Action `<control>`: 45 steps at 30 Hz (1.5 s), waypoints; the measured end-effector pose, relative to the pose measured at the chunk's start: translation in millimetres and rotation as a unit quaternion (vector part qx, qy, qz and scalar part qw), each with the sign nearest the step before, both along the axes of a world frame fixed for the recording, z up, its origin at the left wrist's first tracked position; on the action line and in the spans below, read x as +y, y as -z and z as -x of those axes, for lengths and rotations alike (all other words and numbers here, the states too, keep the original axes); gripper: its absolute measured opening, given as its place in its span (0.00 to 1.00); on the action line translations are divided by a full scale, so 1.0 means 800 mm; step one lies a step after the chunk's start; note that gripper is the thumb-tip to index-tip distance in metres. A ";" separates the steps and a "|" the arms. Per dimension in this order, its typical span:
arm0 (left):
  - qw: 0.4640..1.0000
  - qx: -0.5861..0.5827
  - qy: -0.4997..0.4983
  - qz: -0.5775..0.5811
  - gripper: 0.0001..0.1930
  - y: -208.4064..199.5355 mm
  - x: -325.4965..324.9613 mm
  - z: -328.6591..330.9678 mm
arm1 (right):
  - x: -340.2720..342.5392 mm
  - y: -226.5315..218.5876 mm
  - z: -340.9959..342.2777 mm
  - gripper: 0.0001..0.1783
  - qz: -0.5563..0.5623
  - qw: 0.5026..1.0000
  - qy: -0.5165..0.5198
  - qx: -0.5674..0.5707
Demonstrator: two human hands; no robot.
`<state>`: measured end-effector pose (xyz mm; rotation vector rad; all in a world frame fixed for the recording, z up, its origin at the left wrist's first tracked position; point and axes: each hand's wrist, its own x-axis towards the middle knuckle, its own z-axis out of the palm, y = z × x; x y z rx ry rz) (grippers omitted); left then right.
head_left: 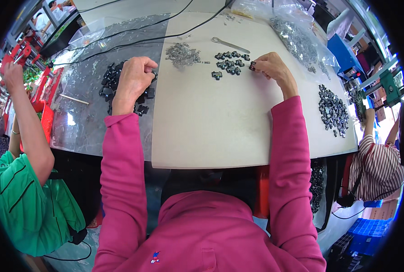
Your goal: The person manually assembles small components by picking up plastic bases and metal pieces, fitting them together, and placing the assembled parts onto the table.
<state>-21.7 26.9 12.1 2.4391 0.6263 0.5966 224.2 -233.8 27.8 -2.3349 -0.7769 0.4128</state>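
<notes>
Pink shirt [206, 226] foremost, black part [252, 66] tight in right grip [272, 69], left grip [135, 78] over black pile [112, 80], hold unclear

Counted one left hand [136, 81], one right hand [274, 70] with one black part [252, 66], roughly ten loose parts [229, 64] and two heaps of parts [332, 111] on the counter [202, 122], too packed to number. Tallied one heap of silver bits [182, 54], one metal tool [231, 44], one stick [74, 98], one big bag [297, 38], at least two cables [165, 37] and two co-workers [25, 204] nearby.
</notes>
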 end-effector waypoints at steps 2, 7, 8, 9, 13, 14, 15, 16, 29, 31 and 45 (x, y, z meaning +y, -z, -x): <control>1.000 0.013 -0.003 -0.009 0.13 0.001 0.000 0.000 | 0.000 0.004 -0.004 0.10 -0.030 0.999 -0.004 0.011; 0.998 0.018 0.027 -0.049 0.13 0.007 0.002 -0.003 | 0.001 0.007 -0.009 0.09 -0.087 0.996 -0.003 0.036; 0.998 0.020 0.030 -0.050 0.13 0.008 0.002 -0.004 | 0.002 0.006 -0.008 0.09 -0.087 0.996 -0.005 0.036; 0.998 0.022 0.034 -0.051 0.12 0.009 0.002 -0.004 | 0.002 0.003 -0.009 0.09 -0.081 0.996 0.003 0.042; 0.997 0.029 0.036 -0.054 0.12 0.008 0.003 -0.003 | 0.006 -0.002 -0.011 0.09 -0.053 0.997 0.022 0.049; 0.997 0.031 0.037 -0.056 0.11 0.008 0.003 -0.003 | 0.007 -0.003 -0.013 0.09 -0.038 0.998 0.026 0.044; 0.997 0.031 0.035 -0.055 0.11 0.009 0.004 -0.004 | 0.008 -0.003 -0.015 0.09 -0.023 0.999 0.029 0.038; 0.997 0.023 0.037 -0.059 0.11 0.011 0.006 -0.004 | 0.009 -0.002 -0.018 0.09 -0.023 0.999 0.027 0.038; 0.961 -0.154 0.017 0.228 0.09 0.000 -0.006 -0.014 | 0.103 0.021 0.074 0.09 -0.127 0.941 -0.112 -0.291; 0.936 -0.159 0.032 0.312 0.10 0.003 -0.011 -0.017 | 0.109 0.027 0.077 0.08 -0.113 0.937 -0.121 -0.307; 0.791 -0.184 0.098 0.576 0.13 0.007 -0.033 -0.022 | 0.107 0.045 0.076 0.08 -0.088 0.913 -0.148 -0.370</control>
